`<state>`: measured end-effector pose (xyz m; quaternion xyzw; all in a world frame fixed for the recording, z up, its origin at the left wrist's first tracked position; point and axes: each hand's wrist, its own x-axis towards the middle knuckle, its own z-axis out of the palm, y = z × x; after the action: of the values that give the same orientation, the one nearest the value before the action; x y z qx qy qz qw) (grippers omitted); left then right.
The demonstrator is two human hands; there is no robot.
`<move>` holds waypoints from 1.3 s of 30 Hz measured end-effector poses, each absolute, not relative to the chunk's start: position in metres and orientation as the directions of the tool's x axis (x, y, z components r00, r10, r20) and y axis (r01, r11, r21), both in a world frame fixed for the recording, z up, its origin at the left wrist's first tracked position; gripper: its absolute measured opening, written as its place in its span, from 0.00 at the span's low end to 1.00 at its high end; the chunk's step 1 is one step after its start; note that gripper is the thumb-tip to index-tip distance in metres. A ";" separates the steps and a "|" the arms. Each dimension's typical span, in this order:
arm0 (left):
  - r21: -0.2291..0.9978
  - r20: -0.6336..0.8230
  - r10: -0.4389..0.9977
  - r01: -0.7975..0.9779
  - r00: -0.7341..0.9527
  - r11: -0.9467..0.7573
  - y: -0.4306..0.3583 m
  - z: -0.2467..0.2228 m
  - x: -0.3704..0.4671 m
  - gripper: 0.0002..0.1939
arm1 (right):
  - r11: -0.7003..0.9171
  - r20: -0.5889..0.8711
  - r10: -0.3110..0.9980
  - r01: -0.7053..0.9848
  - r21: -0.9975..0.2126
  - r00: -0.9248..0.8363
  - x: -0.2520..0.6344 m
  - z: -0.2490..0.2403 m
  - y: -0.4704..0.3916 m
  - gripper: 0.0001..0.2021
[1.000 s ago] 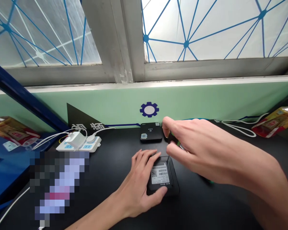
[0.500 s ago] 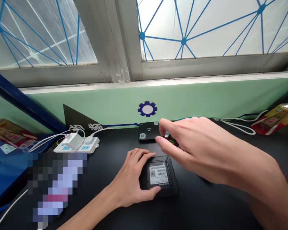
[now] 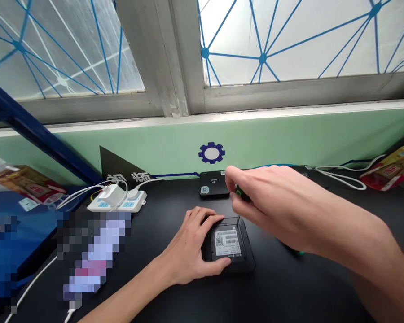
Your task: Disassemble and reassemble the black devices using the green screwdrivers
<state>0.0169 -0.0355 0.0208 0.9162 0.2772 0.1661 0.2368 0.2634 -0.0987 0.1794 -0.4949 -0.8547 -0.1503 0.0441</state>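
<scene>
A black square device (image 3: 247, 249) with a white printed label (image 3: 228, 242) lies flat on the dark desk, label side up. My left hand (image 3: 195, 249) grips it from the left, fingers at its far edge and thumb on its near part. In my right hand (image 3: 272, 204) is a screwdriver (image 3: 243, 195) with a black and green handle, mostly hidden by my fingers. Its thin shaft points down to the device's far edge near the label's upper right corner. Whether the tip sits in a screw is too small to tell.
Behind my hands lies another black device (image 3: 212, 190) with stickers. A white power strip (image 3: 134, 204) with plugs and cables stands at the left, near a pixelated object (image 3: 97, 255). White cable (image 3: 343, 177) and a red-gold package (image 3: 385, 168) are at the right. Something green-tipped (image 3: 300, 252) lies under my right wrist.
My right thumb and index finger have come closer together around the screwdriver handle. My left hand keeps its hold on the device. The whole view has shifted slightly.
</scene>
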 end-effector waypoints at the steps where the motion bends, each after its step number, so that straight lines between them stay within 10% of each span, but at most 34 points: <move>1: 0.525 0.169 0.587 0.432 0.791 -0.733 -0.036 0.021 0.017 0.43 | 0.416 0.217 0.867 0.892 0.177 -0.448 0.263 0.180 -0.098 0.12; 13: 0.512 0.173 0.598 0.446 0.783 -0.734 -0.034 0.015 0.013 0.44 | 0.473 0.258 0.822 0.861 0.188 -0.508 0.265 0.179 -0.103 0.10; 18: 0.518 0.166 0.593 0.442 0.788 -0.732 -0.034 0.016 0.013 0.43 | 0.416 0.267 0.875 0.909 0.017 -0.405 0.261 0.182 -0.104 0.09; 32: 0.516 0.171 0.599 0.447 0.782 -0.731 -0.033 0.014 0.014 0.44 | 0.561 0.259 0.713 0.752 0.347 -0.651 0.272 0.175 -0.109 0.12; 39: 0.525 0.146 0.620 0.470 0.771 -0.709 -0.034 0.015 0.013 0.45 | 0.528 0.240 0.823 0.849 0.009 -0.515 0.281 0.170 -0.111 0.07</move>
<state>0.0133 -0.0339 0.0152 0.9109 0.2992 0.1576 0.2365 0.2808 -0.1107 0.1704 -0.4816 -0.8680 -0.0626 0.1033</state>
